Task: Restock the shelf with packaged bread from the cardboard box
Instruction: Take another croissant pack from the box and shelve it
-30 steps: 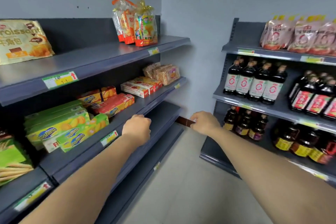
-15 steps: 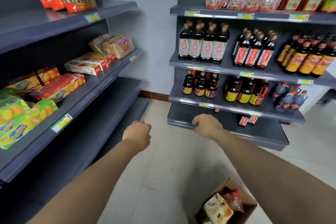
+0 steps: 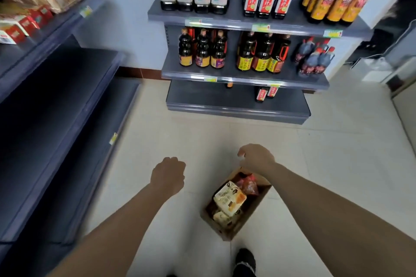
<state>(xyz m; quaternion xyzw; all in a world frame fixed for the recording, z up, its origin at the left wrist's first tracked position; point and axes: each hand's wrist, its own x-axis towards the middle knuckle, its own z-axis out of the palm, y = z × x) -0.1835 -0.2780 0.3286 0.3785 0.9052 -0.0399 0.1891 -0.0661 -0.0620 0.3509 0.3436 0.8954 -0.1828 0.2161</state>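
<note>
An open cardboard box (image 3: pixel 252 216) stands on the tiled floor in front of me, with several bread packs inside. A cream and orange bread pack (image 3: pixel 229 199) lies on top, and a red pack (image 3: pixel 248 185) sits behind it. My right hand (image 3: pixel 256 157) hovers over the box's far corner with loosely curled fingers and holds nothing. My left hand (image 3: pixel 167 176) hangs to the left of the box, fingers loosely curled and empty. The grey shelf unit (image 3: pixel 60 105) for the bread runs along the left, with bare lower boards.
Wrapped bread and red boxes (image 3: pixel 33 0) sit on the left unit's upper shelf. A second grey shelf unit (image 3: pixel 238 105) with dark sauce bottles (image 3: pixel 202 51) stands ahead. My dark shoe (image 3: pixel 245 262) is just behind the box. White bags lie at the far right.
My view has swung down and right from the shelves to the floor. The box has come fully into view, and both hands have dropped toward it.
</note>
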